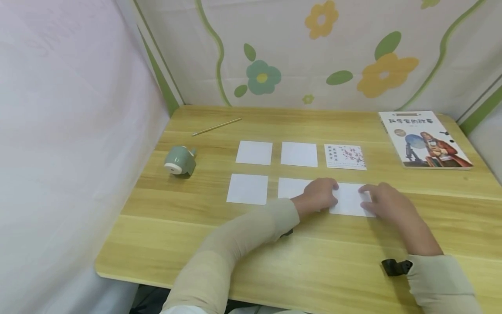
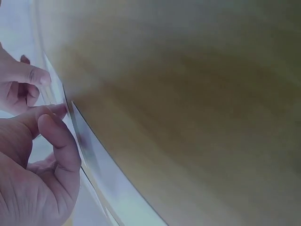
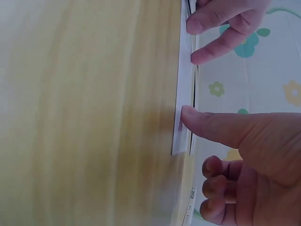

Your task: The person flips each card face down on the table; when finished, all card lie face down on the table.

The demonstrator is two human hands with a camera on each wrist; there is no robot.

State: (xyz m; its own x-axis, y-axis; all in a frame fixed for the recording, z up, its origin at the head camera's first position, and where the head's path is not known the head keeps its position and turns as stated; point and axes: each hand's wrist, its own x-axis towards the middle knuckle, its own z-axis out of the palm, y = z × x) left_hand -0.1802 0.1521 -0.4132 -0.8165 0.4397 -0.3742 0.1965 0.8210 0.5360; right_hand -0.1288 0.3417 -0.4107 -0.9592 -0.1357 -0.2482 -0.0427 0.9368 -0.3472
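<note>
A blank white card [image 1: 349, 199] lies flat at the right end of the front row. My left hand [image 1: 320, 194] touches its left edge with thumb and index finger apart, and the wrist partly covers the middle front card [image 1: 292, 188]. On the right edge of the same card rest the spread thumb and index finger of my right hand [image 1: 388, 205]. The right wrist view shows the right thumb [image 3: 207, 125] on the card, with the other fingers loosely bent. Another blank card [image 1: 247, 189] is at the front left. Behind are two blank cards and a card printed with pink blossoms [image 1: 345, 157].
A book [image 1: 425, 139] with an illustrated cover lies at the back right. Toward the back left is a thin pencil-like stick [image 1: 217, 127]. A small rounded green-and-white gadget [image 1: 180, 160] stands at the left. A flowered curtain [image 1: 290, 52] hangs behind the wooden table [image 1: 164, 235].
</note>
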